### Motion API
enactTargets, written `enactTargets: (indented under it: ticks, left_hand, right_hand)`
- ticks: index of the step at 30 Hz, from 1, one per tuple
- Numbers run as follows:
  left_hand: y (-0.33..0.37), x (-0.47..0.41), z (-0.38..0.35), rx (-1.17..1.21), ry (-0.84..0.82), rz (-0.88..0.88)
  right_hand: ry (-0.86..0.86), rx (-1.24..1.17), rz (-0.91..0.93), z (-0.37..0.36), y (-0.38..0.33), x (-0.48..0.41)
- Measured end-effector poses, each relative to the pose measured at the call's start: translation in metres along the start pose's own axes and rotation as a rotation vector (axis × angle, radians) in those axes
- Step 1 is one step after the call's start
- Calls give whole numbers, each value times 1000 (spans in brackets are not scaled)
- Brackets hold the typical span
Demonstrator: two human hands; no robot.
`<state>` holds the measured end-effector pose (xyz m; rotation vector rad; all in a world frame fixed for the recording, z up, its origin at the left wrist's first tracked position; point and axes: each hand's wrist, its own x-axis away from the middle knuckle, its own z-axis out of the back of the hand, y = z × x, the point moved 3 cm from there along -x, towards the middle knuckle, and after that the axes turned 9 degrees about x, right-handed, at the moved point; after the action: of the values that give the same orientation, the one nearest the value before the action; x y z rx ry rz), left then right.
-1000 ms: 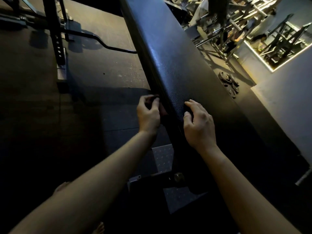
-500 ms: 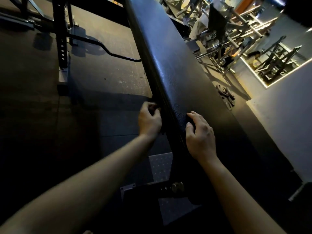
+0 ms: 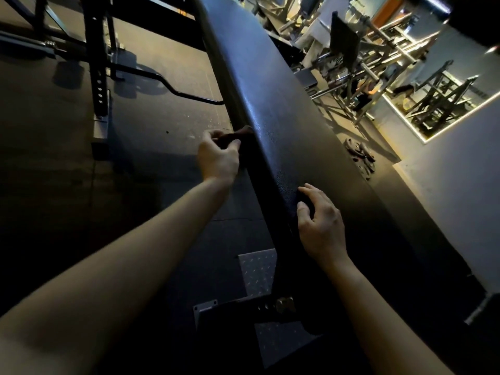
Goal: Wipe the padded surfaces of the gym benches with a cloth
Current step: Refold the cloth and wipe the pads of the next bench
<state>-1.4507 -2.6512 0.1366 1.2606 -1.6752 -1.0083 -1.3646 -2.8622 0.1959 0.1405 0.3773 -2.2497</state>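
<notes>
The wiping is under way on the long black padded gym bench (image 3: 273, 109), which runs as a slanted band from the top centre of the frame down to the lower right. The work at hand looks like the pad's side edge, the one facing the left of the frame, rather than its broad top.

The left grip (image 3: 219, 155) sits mid-frame, just off that edge, fingers and thumb closed round a small dark brownish cloth (image 3: 234, 135). The cloth bunches out past the fingertips toward the top of the frame and touches the rim of the pad. So the cloth is already in the grip and against the padding; nothing has to be fetched.

The right grip (image 3: 322, 226) lies lower and further right, fingertips curved down onto the top of the pad. The shadow under those fingers is too dark to tell whether they hold anything or merely brace.

The next move probably calls for dragging the cloth along the rim with steady pressure, then over the pebbled top, much of which lies toward the upper frame.

A bent black bar (image 3: 189, 94) rests on the rubber floor (image 3: 162, 63) at upper left.
</notes>
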Motion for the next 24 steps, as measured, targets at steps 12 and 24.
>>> enactTargets:
  ticks: [12, 24]
  left_hand:
    - [-45, 84, 32, 82, -709, 162]
    - [-40, 202, 68, -138, -1297, 443]
  right_hand:
    - [-2, 9, -5, -1, -3, 1]
    - [-72, -17, -12, 7, -1, -2]
